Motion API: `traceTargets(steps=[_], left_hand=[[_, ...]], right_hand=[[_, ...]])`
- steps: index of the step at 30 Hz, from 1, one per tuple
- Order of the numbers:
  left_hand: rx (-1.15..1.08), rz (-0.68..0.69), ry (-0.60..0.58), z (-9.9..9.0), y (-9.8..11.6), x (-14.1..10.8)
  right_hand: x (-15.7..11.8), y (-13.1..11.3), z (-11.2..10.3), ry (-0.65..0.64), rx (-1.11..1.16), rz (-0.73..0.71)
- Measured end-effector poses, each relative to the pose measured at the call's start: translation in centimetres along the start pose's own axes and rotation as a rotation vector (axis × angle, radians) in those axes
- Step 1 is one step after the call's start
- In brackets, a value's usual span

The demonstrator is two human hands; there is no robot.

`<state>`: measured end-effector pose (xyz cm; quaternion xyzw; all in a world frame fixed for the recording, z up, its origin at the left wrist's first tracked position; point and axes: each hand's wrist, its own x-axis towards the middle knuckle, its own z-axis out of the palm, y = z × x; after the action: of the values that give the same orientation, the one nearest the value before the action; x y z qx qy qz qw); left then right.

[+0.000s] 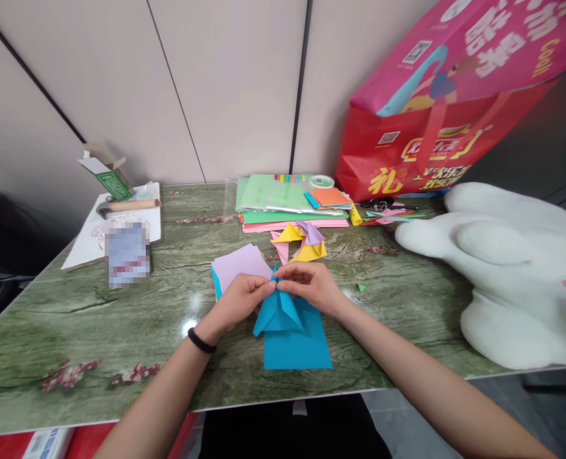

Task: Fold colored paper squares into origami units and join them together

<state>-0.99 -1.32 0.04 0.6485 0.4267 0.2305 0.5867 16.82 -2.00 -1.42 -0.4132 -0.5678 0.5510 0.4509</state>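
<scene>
A folded blue paper (279, 312) with a pointed top is held up between both hands. My left hand (245, 296) pinches its upper left side, and my right hand (309, 287) pinches it near the tip. Below it, a flat blue sheet (299, 349) lies on the table. Just left of the hands is a stack of square papers (242, 264), lilac on top with a blue edge showing. Folded yellow, lilac and pink paper pieces (309, 242) sit just beyond the fingers.
Green and pink paper packs (273, 194) lie at the back of the green marbled table (168, 319). A red gift bag (407, 146) and a white plush toy (503, 268) stand right. A white board (87, 233) with a hammer (130, 205) and a green box (113, 183) is left.
</scene>
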Motion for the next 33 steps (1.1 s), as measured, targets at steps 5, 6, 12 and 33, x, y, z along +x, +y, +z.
traceTargets(steps=[5,6,12,33], left_hand=[[-0.068,-0.015,-0.004,0.21,0.18,-0.07],[-0.078,-0.017,0.000,0.24,0.20,-0.07],[-0.043,-0.006,-0.045,0.02,0.25,-0.10],[0.009,-0.056,-0.039,0.12,0.35,-0.09]], right_hand=[[0.00,0.10,-0.16,-0.025,-0.044,-0.022],[0.01,0.16,-0.18,-0.026,-0.046,-0.026],[0.07,0.22,-0.34,0.041,-0.094,-0.034],[-0.01,0.35,-0.35,0.054,-0.327,-0.252]])
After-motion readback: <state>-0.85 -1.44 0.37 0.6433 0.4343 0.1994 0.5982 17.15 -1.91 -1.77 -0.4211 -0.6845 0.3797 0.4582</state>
